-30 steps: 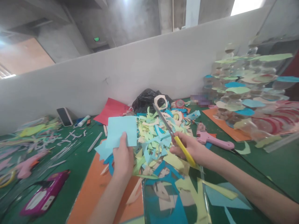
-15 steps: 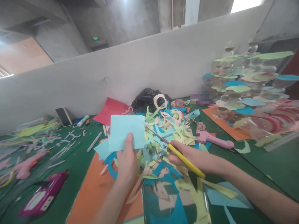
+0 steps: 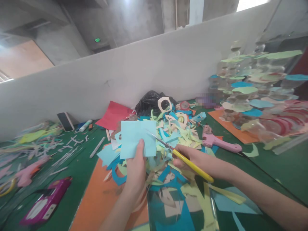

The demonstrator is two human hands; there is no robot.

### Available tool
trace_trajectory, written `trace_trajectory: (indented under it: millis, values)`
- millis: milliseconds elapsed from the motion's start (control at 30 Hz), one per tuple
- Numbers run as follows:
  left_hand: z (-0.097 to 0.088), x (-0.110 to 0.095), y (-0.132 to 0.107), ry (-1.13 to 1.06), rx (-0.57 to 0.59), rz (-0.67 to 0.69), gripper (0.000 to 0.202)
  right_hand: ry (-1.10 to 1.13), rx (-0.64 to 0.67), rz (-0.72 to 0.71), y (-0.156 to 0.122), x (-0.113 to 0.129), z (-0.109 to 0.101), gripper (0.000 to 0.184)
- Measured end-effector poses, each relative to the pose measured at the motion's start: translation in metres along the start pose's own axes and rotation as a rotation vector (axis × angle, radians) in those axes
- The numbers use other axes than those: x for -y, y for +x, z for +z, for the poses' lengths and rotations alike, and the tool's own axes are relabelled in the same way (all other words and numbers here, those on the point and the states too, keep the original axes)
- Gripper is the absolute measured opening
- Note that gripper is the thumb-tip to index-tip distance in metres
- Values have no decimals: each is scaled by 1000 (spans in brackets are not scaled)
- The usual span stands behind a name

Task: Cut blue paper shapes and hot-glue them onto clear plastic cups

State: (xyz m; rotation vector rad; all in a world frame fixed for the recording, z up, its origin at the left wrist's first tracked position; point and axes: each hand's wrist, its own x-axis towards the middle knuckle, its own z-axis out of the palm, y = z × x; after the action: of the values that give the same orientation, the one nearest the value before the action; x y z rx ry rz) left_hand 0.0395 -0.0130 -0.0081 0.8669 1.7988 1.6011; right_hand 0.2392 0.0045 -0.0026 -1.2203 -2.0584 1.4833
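My left hand (image 3: 136, 167) is closed on the lower edge of a light blue paper square (image 3: 137, 137), held upright above a heap of paper scraps (image 3: 173, 134). My right hand (image 3: 192, 157) grips yellow-handled scissors (image 3: 178, 154). Their metal blades point left and reach the right edge of the blue paper. I cannot tell whether the blades are apart or together.
A pink glue gun (image 3: 220, 144) lies right of the scraps, on the green table (image 3: 276, 166). Orange sheets (image 3: 96, 199), a red sheet (image 3: 114, 114), a black bag (image 3: 150, 101) and a phone (image 3: 64, 121) are around. A magenta device (image 3: 45, 200) lies front left. Clear cups with paper discs (image 3: 255, 93) are stacked right.
The scissors swung down from pointing up and away to pointing left at the blue paper. My left hand shifted the paper right, toward the blades.
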Motion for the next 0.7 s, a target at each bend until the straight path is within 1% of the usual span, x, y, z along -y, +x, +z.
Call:
trace_trajectory:
  millis: [67, 133, 267, 400, 500, 600, 700]
  values:
    - [0, -1, 0, -30, -6, 1, 63, 26, -16, 9, 1, -2, 2, 46]
    - [0, -5, -1, -67, 8, -44, 62, 83, -20, 21, 2, -3, 3, 45]
    - [-1, -10, -2, -131, 19, -79, 59, 249, 27, 34, 2, -3, 7, 45]
    - [0, -2, 1, -205, 13, -82, 58, 296, 20, 60, 5, 1, 11, 48]
    - [2, 5, 3, -248, 3, -24, 60, 327, 38, 95, 6, 3, 13, 52]
    - [1, 4, 3, -249, 8, -16, 56, 235, 17, 72, 2, 5, 12, 52]
    - [-2, 0, 1, -205, 42, -81, 49, 60, 11, 14, -5, 7, 7, 53]
